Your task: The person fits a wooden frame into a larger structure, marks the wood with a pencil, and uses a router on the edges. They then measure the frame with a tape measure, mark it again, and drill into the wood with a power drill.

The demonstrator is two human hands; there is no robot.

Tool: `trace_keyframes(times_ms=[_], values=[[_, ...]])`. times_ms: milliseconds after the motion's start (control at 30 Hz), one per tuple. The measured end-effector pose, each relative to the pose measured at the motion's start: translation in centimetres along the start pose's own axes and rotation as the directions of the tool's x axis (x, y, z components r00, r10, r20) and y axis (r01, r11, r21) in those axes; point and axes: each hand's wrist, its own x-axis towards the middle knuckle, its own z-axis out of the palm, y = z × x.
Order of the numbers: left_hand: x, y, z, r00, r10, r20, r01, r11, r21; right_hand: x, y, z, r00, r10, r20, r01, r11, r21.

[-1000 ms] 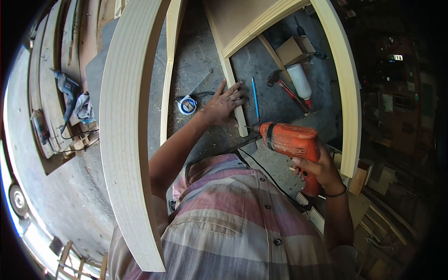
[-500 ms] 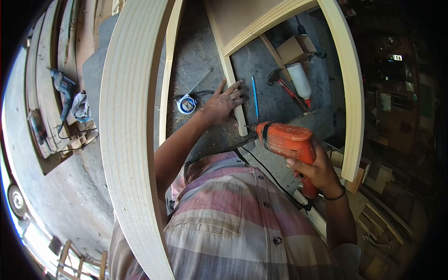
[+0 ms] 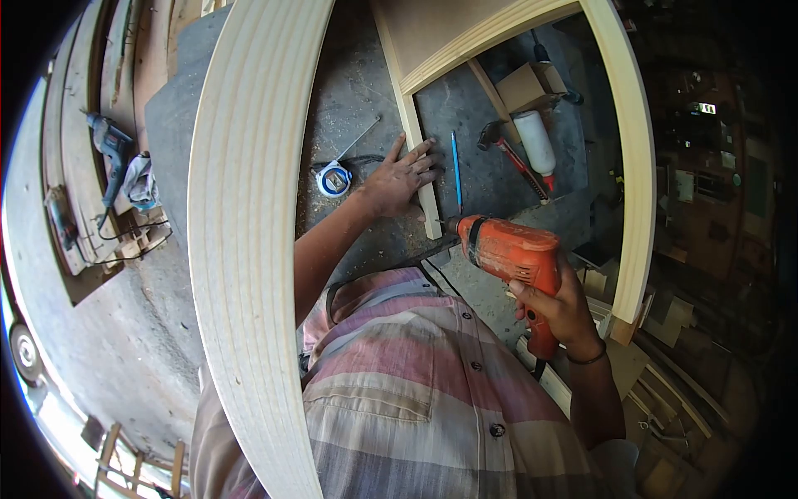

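My right hand (image 3: 559, 303) is wrapped round the handle of an orange power drill (image 3: 517, 248), which points left. The drill's tip is right beside the near end of a pale wooden strip (image 3: 430, 208); whether they touch I cannot make out. My left hand (image 3: 399, 179) lies over that strip, palm down with the fingers spread. To its left is a white and blue tape measure (image 3: 334, 180), and to its right a blue pencil (image 3: 456, 170). A broad pale board (image 3: 249, 208) of the wooden frame crosses in front of my left arm, hiding the upper part.
On the grey work surface lie a hammer (image 3: 519, 166), a white bottle with a red tip (image 3: 534, 143) and a small cardboard box (image 3: 528, 87). A curved frame piece (image 3: 636, 183) rises at the right. Another drill (image 3: 112, 154) rests on planks at the left.
The broad board has shifted right in the view and now covers the thinner frame piece behind it. Both hands and the drill hold nearly the same positions.
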Motion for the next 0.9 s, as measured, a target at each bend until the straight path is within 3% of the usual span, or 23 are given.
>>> trace_keyframes(times_ms=[900], values=[[0.0,0.3,-0.5,0.999,-0.008,0.042,0.007,1.0,0.028,0.9,0.8,0.8,1.0,0.017,-0.008,-0.016,0.999,0.043]])
